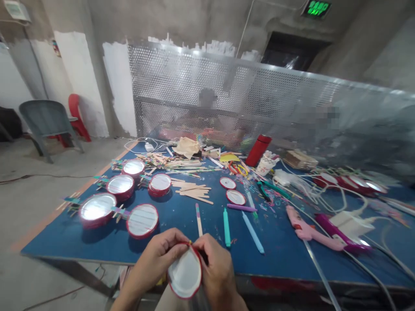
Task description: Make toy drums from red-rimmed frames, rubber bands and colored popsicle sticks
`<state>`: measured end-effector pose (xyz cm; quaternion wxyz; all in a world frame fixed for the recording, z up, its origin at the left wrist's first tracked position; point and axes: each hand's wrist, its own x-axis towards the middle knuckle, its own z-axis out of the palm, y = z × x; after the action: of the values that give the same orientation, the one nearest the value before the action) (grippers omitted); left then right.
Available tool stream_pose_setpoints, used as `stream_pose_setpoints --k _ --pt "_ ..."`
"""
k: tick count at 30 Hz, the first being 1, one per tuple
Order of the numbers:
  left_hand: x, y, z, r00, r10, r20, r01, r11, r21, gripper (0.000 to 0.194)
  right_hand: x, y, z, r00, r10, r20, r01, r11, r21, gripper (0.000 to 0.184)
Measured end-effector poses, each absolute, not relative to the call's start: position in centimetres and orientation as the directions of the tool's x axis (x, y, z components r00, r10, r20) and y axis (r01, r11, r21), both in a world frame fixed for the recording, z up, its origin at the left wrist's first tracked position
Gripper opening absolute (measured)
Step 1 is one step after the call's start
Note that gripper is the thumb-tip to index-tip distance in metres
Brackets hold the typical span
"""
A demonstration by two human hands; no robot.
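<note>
At the table's near edge, my left hand [162,252] and my right hand [216,263] pinch the top rim of a round white disc with a red edge [185,275]. The fingertips of both hands meet around a small yellowish bit [189,242] at the rim, too small to make out. Just beyond my hands lies a craft stick with a purple and teal end [199,216]. To its right are a teal marker [226,229], a light blue marker [253,233] and a purple marker [241,207]. Two loose red-rimmed discs [236,197] lie behind them.
Several banjo-like pieces [142,220] made of red-rimmed discs and sticks stand at left. Plain craft sticks [194,190] are spread mid-table. At right are a pink glue gun [311,233], cables and a purple object [340,233]. A red bottle [258,150] stands near the perforated metal screen [201,86].
</note>
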<state>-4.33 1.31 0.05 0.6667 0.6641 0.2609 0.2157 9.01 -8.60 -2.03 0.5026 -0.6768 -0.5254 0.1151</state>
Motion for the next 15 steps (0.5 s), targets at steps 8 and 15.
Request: stream_pose_setpoints --k 8,15 --pt "-4.21 1.98 -0.04 0.832 0.545 -0.110 0.089 0.064 0.994 0.023 9.54 -8.75 -1.34 0.410 0.847 0.338 0.587 0.039 -0.809 0.020" --pt "-4.52 1.68 -0.17 0.816 0.571 -0.089 0.141 -0.047 0.989 0.018 9.40 -9.07 -1.36 0.444 0.856 0.266 0.502 0.008 -0.865 0.018"
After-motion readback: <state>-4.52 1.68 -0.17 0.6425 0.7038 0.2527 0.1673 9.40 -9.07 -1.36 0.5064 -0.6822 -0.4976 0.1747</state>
